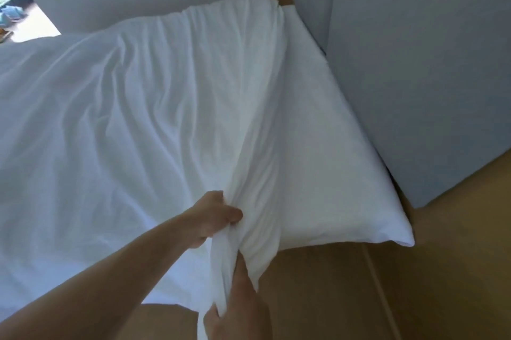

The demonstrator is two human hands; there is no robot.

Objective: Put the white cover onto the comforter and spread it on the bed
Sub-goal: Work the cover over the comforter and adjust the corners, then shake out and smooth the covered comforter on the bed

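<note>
The white cover (132, 107) lies wrinkled over the bed, with the comforter bulking inside it along its right edge. That edge forms a thick fold running from the far corner down to my hands. My left hand (213, 218) pinches the fold from the left, fingers closed on the fabric. My right hand (237, 303) grips a bunched strip of the same cover lower down, near the bed's near edge. The bare white mattress sheet (331, 162) shows to the right of the fold.
A wooden bed frame (359, 292) surrounds the mattress at the near right. Pale padded headboard panels (414, 76) stand along the right. A white wall is at the back, with a bright opening (16, 13) at the far left.
</note>
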